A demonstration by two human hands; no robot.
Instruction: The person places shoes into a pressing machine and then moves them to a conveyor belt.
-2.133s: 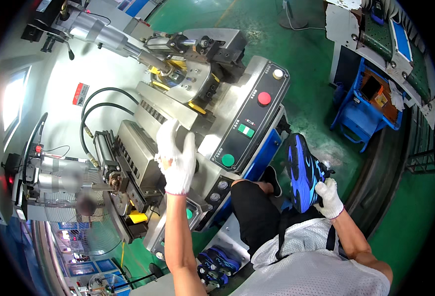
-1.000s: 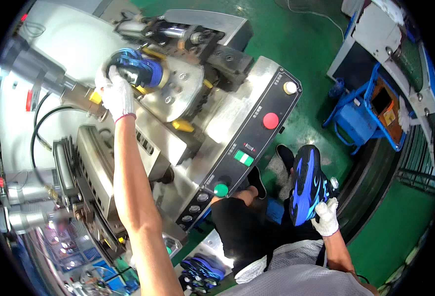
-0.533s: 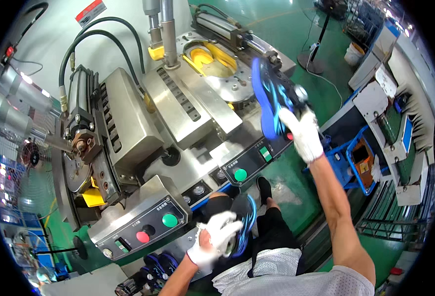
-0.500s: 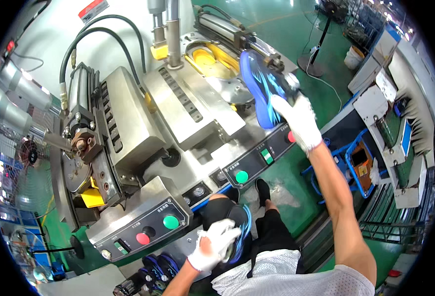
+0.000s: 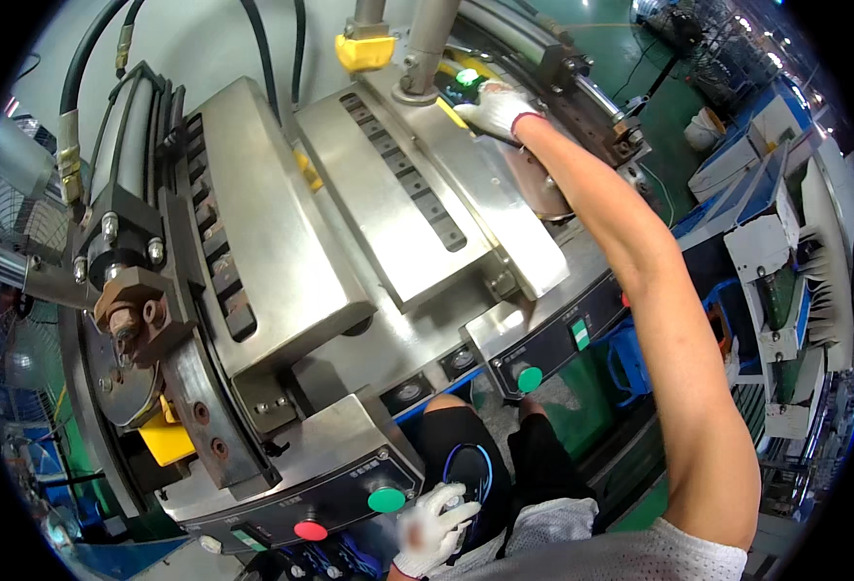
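My right hand (image 5: 503, 108), in a white glove, reaches into the yellow-padded recess at the machine's back right. Its fingers close over a dark shoe (image 5: 458, 89) that catches a bright green glint; most of it is hidden by the hand and the metal post. Low in the middle, my left hand (image 5: 434, 528), also gloved in white with a reddish stain, has its fingers bent over a second dark shoe (image 5: 473, 473) with a bright blue edge. That shoe rests against my thigh.
Steel press blocks (image 5: 398, 184) fill the middle, with a yellow pad (image 5: 365, 52) on a rod above. A green button (image 5: 386, 500) and red button (image 5: 311, 531) sit on the front panel. More dark shoes (image 5: 325, 560) lie below it. A blue frame (image 5: 630, 363) stands at right.
My right hand has carried its blue-soled shoe left and away from me, into the padded recess. My left hand stays on the other shoe, and the view has shifted closer to the machine.
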